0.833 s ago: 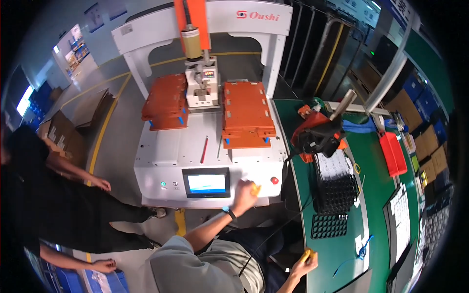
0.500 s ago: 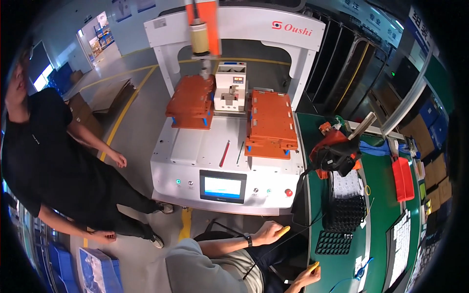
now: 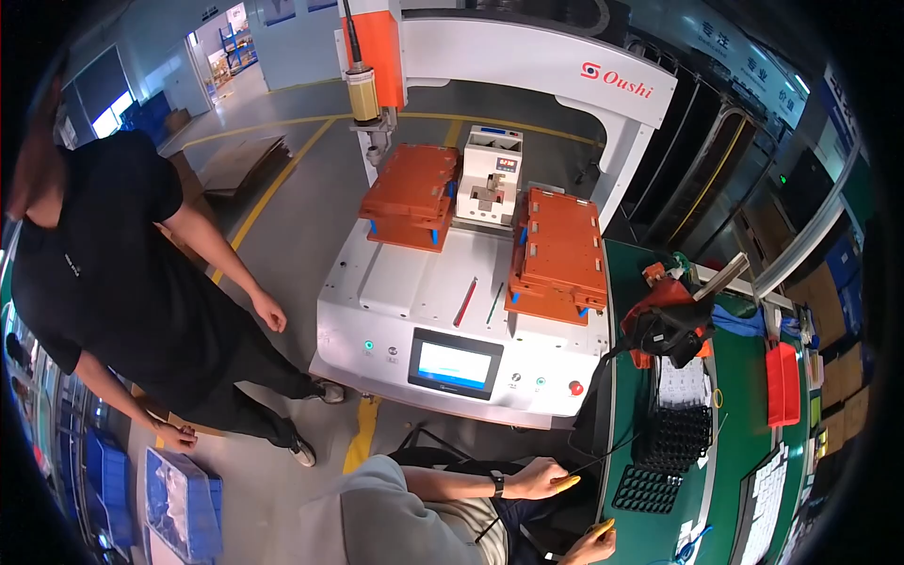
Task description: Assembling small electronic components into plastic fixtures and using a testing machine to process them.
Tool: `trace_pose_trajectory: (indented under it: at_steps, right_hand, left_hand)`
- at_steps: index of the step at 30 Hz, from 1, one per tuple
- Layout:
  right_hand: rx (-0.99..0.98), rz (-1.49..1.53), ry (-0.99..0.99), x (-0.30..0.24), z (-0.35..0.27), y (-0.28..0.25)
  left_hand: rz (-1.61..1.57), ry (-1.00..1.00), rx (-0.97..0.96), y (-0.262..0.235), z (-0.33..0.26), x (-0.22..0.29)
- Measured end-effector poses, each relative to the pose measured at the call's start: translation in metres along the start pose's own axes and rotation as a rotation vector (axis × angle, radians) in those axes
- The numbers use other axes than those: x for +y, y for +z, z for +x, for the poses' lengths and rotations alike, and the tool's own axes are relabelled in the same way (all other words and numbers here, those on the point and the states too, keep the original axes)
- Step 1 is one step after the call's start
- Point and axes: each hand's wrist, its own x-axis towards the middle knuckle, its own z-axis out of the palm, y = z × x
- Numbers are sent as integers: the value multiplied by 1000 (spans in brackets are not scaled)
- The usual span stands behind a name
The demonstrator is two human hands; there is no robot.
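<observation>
My left hand (image 3: pixel 536 478), with a dark watch on its wrist, hovers over my lap. A yellow cover on one finger points right, and nothing shows in its grasp. A thin black cable (image 3: pixel 607 453) runs past its fingertips. Lower down, my right hand (image 3: pixel 589 547) is at the near edge of the green bench (image 3: pixel 650 551), a yellow-covered finger stretched out, apparently holding nothing. Its lower part is cut off by the frame. Closest to both hands is a black tray with round pockets (image 3: pixel 647 489) on the bench, with stacked black trays (image 3: pixel 680 434) behind it.
A white gantry machine (image 3: pixel 414 325) stands ahead, bearing two orange fixtures (image 3: pixel 411 184) and a screw feeder (image 3: pixel 489 179). Its spindle (image 3: pixel 363 96) hangs at the left. A co-worker in black (image 3: pixel 118 264) stands left beside blue bins (image 3: pixel 202 508). A red bin (image 3: pixel 782 381) and keyboard (image 3: pixel 761 504) lie right.
My view has turned left, so the machine sits farther right. Its spindle has travelled left along the gantry, off the left fixture. My hands keep nearly the same pose.
</observation>
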Motion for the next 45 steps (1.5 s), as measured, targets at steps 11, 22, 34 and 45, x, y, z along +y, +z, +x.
trace_pose_trajectory:
  at_steps: [11,22,34,45]
  right_hand:
    - [-2,-97,2,68,-12,15]
    - [36,64,92,60,-2,3]
    - [340,121,584,34,-98,-73]
    - [743,-170,894,-21,-233,-79]
  left_hand:
    - [-103,-31,-12,-3,-1,6]
    - [-182,-10,-67,4,-3,15]
    - [-428,150,-363,42,31,77]
    - [-169,935,-1781,118,-59,142]
